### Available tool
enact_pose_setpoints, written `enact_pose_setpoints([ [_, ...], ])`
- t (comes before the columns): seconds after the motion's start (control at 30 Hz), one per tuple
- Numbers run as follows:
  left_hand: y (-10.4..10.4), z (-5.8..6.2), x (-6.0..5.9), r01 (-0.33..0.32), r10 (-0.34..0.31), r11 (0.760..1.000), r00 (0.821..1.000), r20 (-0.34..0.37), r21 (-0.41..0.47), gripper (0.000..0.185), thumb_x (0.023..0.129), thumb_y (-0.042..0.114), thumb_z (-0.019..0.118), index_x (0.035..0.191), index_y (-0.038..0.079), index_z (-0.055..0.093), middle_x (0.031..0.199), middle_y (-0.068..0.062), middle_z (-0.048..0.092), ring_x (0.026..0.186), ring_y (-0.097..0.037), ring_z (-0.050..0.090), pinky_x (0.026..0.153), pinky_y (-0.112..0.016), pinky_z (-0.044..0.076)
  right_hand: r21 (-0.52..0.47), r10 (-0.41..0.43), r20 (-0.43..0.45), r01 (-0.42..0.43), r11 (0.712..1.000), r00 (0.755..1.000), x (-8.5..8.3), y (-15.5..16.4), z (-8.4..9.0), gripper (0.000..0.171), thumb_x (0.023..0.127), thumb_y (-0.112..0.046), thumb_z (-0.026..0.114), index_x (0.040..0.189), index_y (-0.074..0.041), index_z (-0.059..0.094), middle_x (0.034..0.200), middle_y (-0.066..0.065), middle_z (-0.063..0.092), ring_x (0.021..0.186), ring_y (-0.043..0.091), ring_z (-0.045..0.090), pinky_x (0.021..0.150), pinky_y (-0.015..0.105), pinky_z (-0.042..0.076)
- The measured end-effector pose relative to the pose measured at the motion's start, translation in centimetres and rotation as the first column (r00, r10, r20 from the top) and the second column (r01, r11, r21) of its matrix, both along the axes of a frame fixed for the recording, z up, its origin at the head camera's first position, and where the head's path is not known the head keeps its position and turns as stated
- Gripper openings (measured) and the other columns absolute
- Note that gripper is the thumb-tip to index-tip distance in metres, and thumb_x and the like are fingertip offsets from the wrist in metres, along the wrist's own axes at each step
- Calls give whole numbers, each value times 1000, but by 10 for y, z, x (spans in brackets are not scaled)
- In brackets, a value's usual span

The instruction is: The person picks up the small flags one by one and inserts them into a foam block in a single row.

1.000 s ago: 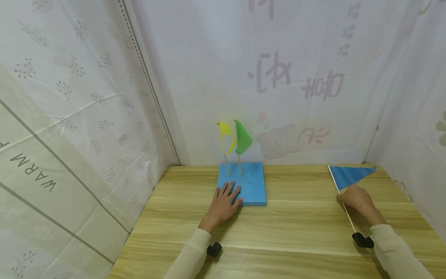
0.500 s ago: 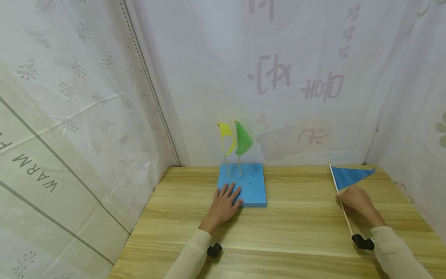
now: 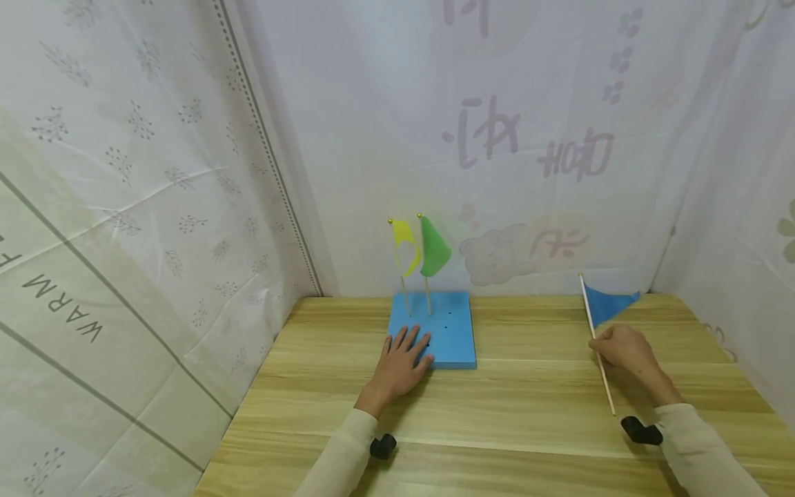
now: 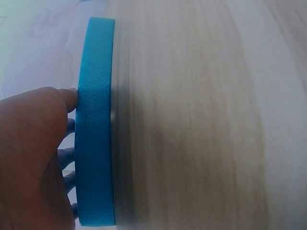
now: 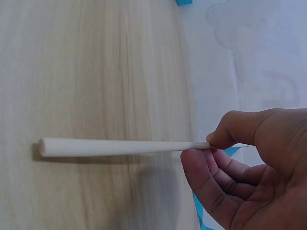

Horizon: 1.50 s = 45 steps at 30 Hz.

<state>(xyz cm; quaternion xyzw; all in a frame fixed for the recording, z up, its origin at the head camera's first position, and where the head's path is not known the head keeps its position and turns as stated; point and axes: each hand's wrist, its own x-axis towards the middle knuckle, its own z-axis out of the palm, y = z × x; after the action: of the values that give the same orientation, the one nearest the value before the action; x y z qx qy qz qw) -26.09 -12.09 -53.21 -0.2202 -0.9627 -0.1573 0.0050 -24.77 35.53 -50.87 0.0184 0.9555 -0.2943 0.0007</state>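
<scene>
I see white printed curtains closing in a wooden bench on the left, far and right sides. At the far middle of the bench lies a blue foam block, with a yellow flag and a green flag standing upright in its far left corner, just beside each other. My left hand rests flat on the block's near left corner, fingers spread; the wrist view shows the thumb against the block's edge. At the far right, my right hand pinches the stick of a blue flag between thumb and forefinger, the pennant raised toward the far side and the stick's near end off the bench.
</scene>
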Motion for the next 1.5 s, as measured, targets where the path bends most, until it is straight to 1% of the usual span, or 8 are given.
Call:
enact_pose_setpoints([
  [0.13, 0, 0, -1, -1, 1, 1000, 1000, 2, -4, 60, 114, 47, 45, 167, 19, 41, 177, -11, 29, 165, -39, 21, 132, -66, 16, -3, -8, -9, 8, 1000, 1000, -1, -4, 4, 34, 94, -20, 64, 61, -11, 64, 54, -3, 61, 57, 14, 56, 62, 31, 42],
  [0.3, -1, -2, -2, 6, -7, 1000, 1000, -13, -9, 60, 114, 47, 46, 167, 19, 41, 176, -12, 29, 165, -40, 21, 132, -67, 16, -31, -2, -1, 2, 1000, 1000, -1, -10, 8, 34, 96, -18, 63, 63, -9, 65, 56, -3, 63, 58, 14, 62, 63, 31, 45],
  [0.5, -2, -4, -2, 14, -15, 1000, 999, -33, -17, 60, 114, 47, 46, 167, 18, 41, 176, -13, 30, 164, -41, 21, 131, -68, 17, -113, -29, 5, 29, 993, 1000, -2, -15, 14, 23, 96, -16, 62, 87, 3, 72, 65, 0, 70, 62, 15, 72, 63, 32, 56],
  [0.67, -2, -3, -1, 20, -20, 1000, 999, -35, -3, 59, 114, 45, 48, 166, 17, 42, 175, -14, 31, 164, -42, 23, 131, -68, 17, -186, -47, -18, 43, 982, 999, -3, -21, 19, 30, 96, -15, 61, 104, 12, 69, 77, 12, 76, 64, 17, 76, 61, 31, 63],
  [0.77, -1, -3, -1, 21, -21, 1000, 999, -40, -4, 59, 114, 44, 48, 166, 17, 43, 175, -15, 31, 163, -43, 24, 130, -69, 18, -197, -46, -32, 38, 980, 998, -4, -23, 19, 31, 96, -15, 61, 105, 13, 69, 81, 15, 77, 65, 18, 76, 61, 34, 65],
  [0.97, -1, -3, -1, 26, -26, 1000, 999, -48, 6, 59, 113, 43, 49, 165, 16, 43, 175, -16, 32, 163, -44, 24, 130, -70, 18, -224, -45, -42, 35, 974, 998, -7, -28, 22, 24, 96, -14, 62, 101, 9, 67, 83, 15, 76, 67, 19, 77, 64, 39, 67],
  [1.2, -2, -4, -2, 23, -23, 1000, 998, -50, 12, 59, 114, 44, 48, 165, 16, 43, 175, -14, 32, 164, -42, 24, 130, -69, 18, -227, -40, -59, 26, 974, 997, -7, -35, 27, 29, 98, -17, 62, 108, 10, 64, 89, 19, 76, 69, 21, 79, 61, 33, 64],
  [1.5, -2, -1, 0, 18, -18, 1000, 999, -42, 4, 59, 114, 44, 48, 165, 16, 43, 175, -14, 32, 164, -42, 24, 131, -68, 20, -200, -42, -99, 21, 980, 994, -14, -45, 31, 26, 98, -18, 64, 104, 7, 66, 91, 20, 77, 67, 19, 78, 58, 26, 61],
])
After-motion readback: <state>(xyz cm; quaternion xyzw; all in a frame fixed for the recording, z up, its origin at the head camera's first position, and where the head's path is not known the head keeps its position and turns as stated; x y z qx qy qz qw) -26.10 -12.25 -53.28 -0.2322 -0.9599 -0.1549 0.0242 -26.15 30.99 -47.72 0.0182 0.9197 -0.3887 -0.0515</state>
